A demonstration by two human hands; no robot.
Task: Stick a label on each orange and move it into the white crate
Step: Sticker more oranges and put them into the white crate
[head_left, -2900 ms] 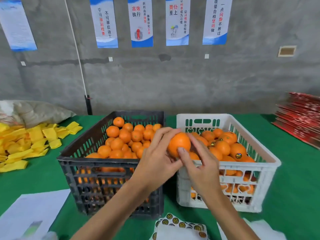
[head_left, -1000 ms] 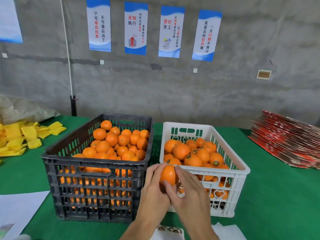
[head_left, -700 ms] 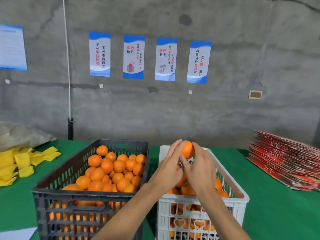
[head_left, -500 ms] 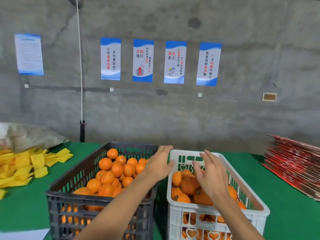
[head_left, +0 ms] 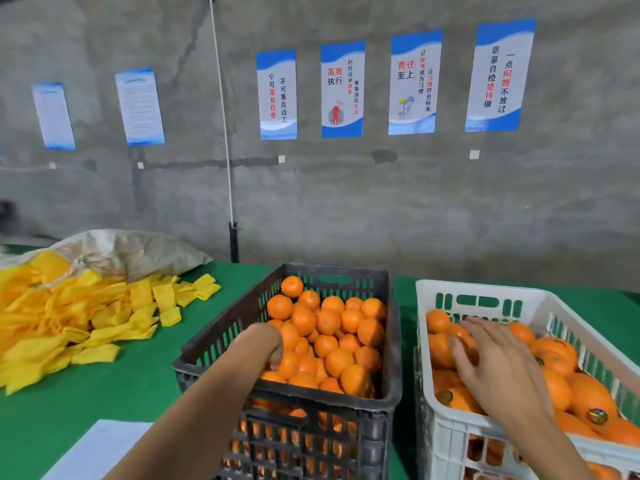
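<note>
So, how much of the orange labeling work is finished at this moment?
Done: the white crate holds many oranges, at least one showing a sticker. In hand: the left hand reaches down among the oranges in the black crate; the right hand lies open over the white crate. Left: the black crate is nearly full.

- From my feed the light is even and soft, with no hard shadows on the green table (head_left: 104, 393).
- I see motion blur on the right hand (head_left: 498, 365) and mild softness overall.
- Wide-angle bending tilts the wall posters (head_left: 498, 76) near the edges.
- The concrete wall (head_left: 381, 209) looks dim and grey.
</note>
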